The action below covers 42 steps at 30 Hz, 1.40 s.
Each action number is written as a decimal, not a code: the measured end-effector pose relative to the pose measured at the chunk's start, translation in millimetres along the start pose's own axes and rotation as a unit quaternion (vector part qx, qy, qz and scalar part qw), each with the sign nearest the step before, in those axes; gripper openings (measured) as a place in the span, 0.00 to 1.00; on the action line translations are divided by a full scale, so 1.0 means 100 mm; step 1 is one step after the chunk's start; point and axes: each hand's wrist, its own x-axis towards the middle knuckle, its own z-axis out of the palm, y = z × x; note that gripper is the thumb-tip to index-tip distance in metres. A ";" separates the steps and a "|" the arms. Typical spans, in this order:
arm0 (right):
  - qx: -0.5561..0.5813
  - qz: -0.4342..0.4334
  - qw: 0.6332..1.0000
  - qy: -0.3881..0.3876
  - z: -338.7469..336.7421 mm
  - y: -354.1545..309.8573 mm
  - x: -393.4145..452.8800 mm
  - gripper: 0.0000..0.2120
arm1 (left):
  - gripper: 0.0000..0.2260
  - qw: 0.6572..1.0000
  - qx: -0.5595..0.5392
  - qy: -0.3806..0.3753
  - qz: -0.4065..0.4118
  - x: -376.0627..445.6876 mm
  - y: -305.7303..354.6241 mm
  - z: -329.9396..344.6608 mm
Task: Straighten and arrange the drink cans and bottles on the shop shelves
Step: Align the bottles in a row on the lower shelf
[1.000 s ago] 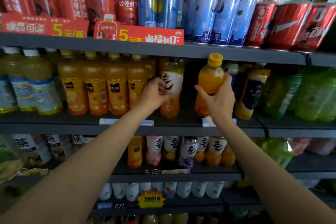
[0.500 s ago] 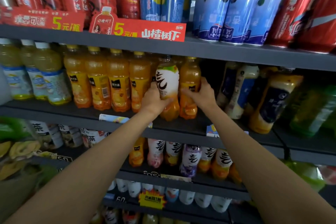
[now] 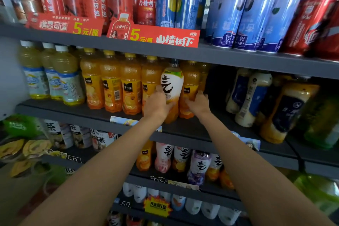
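On the middle shelf [image 3: 192, 126] my left hand [image 3: 157, 103] grips a white-labelled bottle [image 3: 171, 86] with orange drink in its base, standing upright at the right end of a row of orange juice bottles [image 3: 111, 82]. Right beside it stands another orange juice bottle [image 3: 189, 86], and my right hand [image 3: 199, 102] grips its lower part. Both bottles rest on the shelf and touch each other.
Pale yellow bottles [image 3: 53, 77] stand left of the orange row. A dark gap [image 3: 217, 86] lies right of my right hand, then leaning cream and dark-labelled bottles [image 3: 256, 97]. Blue cans [image 3: 244, 13], red cans [image 3: 311, 24] and price signs [image 3: 156, 36] fill the shelf above; more bottles [image 3: 183, 161] stand below.
My right hand has carried the orange juice bottle left and set it on the shelf beside the white-labelled bottle. My left hand keeps its grip on the white-labelled bottle. The camera has moved closer.
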 end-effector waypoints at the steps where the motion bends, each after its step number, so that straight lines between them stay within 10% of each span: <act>1: 0.008 0.010 1.000 -0.009 0.03 -0.02 0.04 0.28 | 0.25 1.000 0.006 0.005 0.002 0.00 0.00 0.00; 9: 0.117 0.065 0.990 -0.053 0.26 0.05 0.20 0.30 | 0.25 0.999 0.032 -0.010 0.026 -0.05 -0.03 -0.05; 14: 0.112 -0.108 0.968 0.197 0.32 0.07 -0.50 0.13 | 0.15 0.988 -0.031 0.067 0.132 -0.30 -0.42 -0.13; 19: 0.058 -0.272 0.950 0.138 0.96 0.06 -1.34 0.09 | 0.09 0.979 -0.047 0.071 0.185 -0.72 -1.11 -0.20; 26: -0.069 0.051 0.996 -0.030 1.92 0.33 -1.42 0.26 | 0.11 0.995 -0.004 -0.088 0.048 -0.90 -2.15 -0.26; 31: -0.085 0.114 0.990 0.010 2.20 0.21 -1.12 0.43 | 0.13 0.981 -0.009 -0.179 0.076 -0.80 -2.32 -0.22; 42: -0.055 0.176 0.976 0.114 2.46 0.18 -1.15 0.37 | 0.16 0.965 -0.052 -0.257 0.028 -0.76 -2.63 0.07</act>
